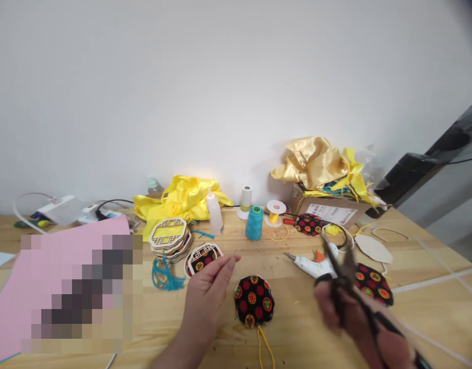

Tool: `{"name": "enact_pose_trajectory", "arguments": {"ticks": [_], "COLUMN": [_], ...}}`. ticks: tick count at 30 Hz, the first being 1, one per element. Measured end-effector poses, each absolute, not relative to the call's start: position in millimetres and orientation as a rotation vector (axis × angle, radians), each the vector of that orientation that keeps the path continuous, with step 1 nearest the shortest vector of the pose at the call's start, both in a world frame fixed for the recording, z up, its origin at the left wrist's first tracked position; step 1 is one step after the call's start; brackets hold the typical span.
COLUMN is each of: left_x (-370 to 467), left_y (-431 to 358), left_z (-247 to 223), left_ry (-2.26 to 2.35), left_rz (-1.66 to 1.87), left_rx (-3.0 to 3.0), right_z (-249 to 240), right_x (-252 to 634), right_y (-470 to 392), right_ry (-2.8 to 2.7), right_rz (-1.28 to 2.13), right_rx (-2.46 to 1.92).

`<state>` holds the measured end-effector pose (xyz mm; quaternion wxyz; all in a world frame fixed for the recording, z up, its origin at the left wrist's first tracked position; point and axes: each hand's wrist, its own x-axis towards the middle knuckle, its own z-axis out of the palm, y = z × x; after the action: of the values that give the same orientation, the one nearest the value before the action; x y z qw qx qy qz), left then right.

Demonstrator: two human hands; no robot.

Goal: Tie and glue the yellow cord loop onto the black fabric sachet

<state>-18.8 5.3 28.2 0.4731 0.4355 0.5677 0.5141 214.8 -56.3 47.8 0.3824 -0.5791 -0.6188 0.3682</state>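
left hand (207, 294) open and flat on the table (297, 328), just left of the round patch (253, 301), right hand (347, 312) blurred, gripping scissors (345, 271), box (335, 212) label too small to read

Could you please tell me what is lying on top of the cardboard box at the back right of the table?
On the cardboard box sits crumpled gold satin fabric with yellow ribbons and patterned cloth beneath it. The fabric covers the box's inside, so its contents stay hidden.

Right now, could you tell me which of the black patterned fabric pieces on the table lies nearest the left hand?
The round padded piece with the yellow cord, just right of the left hand. The others lie farther off: one beside the glue gun, one near the cardboard box.
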Motion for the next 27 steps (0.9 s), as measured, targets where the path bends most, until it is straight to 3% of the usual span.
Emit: {"name": "enact_pose_trajectory", "arguments": {"ticks": [5,8,27], "left_x": [-20.0,-20.7,-19.6], "left_y": [5.1,5.6,5.3], "left_z": [27.6,27.2,23.0], "left_ry": [1.415,1.401,1.333], "left_rz": [1.25,1.248,1.202], "left_rx": [1.08,1.1,1.095], "right_z": [26.7,13.7,1.1], "right_x": [146.8,134.2,134.6], "right_y": [-57.4,-53.0,-44.0], "right_ry": [-1.304,-1.055,-0.974], "right_rz": [1.722,1.968,2.051], "right_rx": [-1.034,-0.836,-0.729]}}
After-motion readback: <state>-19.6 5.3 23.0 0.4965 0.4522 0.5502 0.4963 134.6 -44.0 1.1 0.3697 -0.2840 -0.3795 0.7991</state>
